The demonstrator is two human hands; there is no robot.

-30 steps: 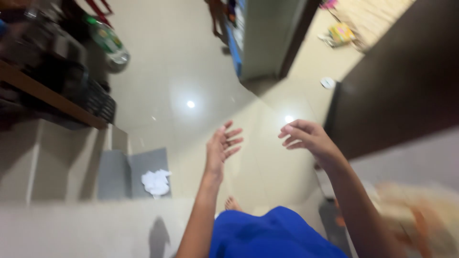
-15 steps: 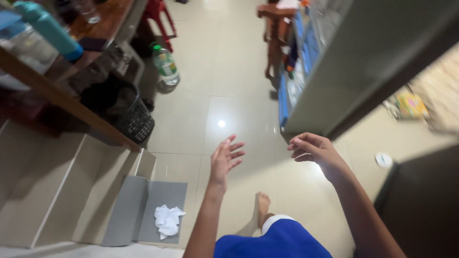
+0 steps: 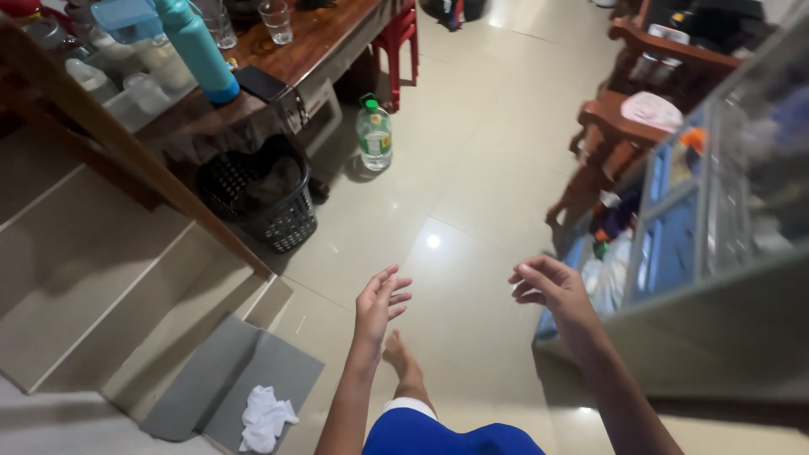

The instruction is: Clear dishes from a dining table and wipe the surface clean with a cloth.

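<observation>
My left hand (image 3: 379, 301) hangs in the air over the shiny tiled floor (image 3: 472, 168), fingers spread and holding nothing. My right hand (image 3: 546, 285) is out to the right at about the same height, fingers loosely curled, empty, close to the glass-fronted cabinet (image 3: 699, 227). Below them I see my bare foot (image 3: 403, 358) on the floor and my blue shorts (image 3: 438, 434).
Tiled steps (image 3: 101, 278) descend at left, with a grey mat (image 3: 240, 379) and a crumpled white cloth (image 3: 265, 417) at their foot. A black basket (image 3: 270, 198) and a plastic bottle (image 3: 373, 135) stand by a wooden table (image 3: 312, 38) carrying a teal bottle (image 3: 198, 50) and glasses. Wooden chairs (image 3: 624, 126) stand at right.
The view has swung forward and up the room, bringing the table, basket and chairs into sight. My hands stay raised and empty; my foot has stepped onto the floor.
</observation>
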